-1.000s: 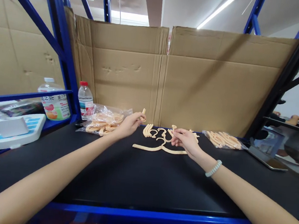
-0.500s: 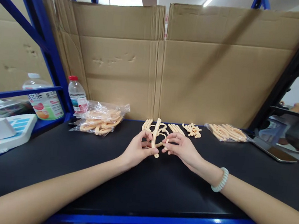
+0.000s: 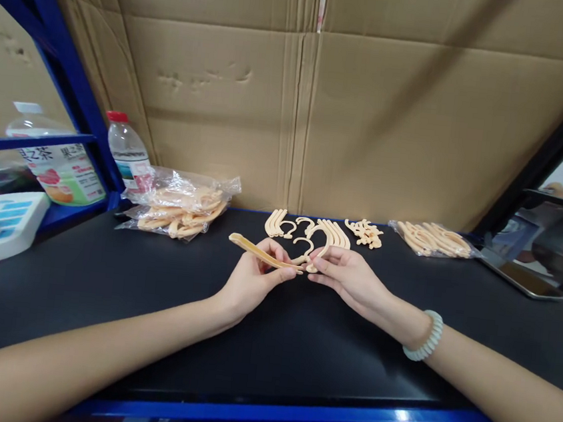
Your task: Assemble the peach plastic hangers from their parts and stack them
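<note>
The left hand [image 3: 253, 280] is pinching a long tan plastic arm [image 3: 261, 253] between thumb and fingertips, holding it just above the black table [image 3: 151, 305]. The right hand [image 3: 349, 278] is pinching a curved hook [image 3: 320, 252] against the arm's near end. Loose hooks [image 3: 304, 228] are lying just behind, a bag of parts [image 3: 181, 208] lying further left.

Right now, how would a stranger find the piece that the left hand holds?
On the black table, before the cardboard wall, two hands meet at the middle. The left hand holds a long beige arm piece, lifted and slanting leftward, unlike the curved pieces lying flat behind.
</note>
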Motion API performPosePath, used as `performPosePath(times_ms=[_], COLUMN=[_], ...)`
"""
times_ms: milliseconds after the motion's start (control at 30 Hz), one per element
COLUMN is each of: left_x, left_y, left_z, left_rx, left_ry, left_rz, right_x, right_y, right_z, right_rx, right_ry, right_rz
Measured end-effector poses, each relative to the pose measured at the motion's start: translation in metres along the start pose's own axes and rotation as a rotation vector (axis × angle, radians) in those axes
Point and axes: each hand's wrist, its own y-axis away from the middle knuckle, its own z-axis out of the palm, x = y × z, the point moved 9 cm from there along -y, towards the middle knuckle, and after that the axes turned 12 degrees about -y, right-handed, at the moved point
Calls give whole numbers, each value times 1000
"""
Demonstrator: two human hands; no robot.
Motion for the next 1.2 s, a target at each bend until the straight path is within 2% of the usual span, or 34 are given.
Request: performPosePath(times_ms=[267, 433, 700, 1033, 1200], left_x=[2, 5, 4, 9, 8], left_y=[2, 3, 3, 9, 11], left_z=[8, 7, 5, 10, 13], left_rx=[-65, -55, -29, -49, -35], left_ry=[-91, -129, -142, -47, -49], left_rz=[26, 33, 19, 48, 19], right_x=[6, 8, 10, 6, 10], right_y=[5, 6, 7, 10, 11], right_z=[7, 9, 9, 18, 22], right_rx=[-63, -93, -66, -80, -109], right_ry=[6, 2, 35, 38, -21], right_rz=[103, 143, 156, 55, 103])
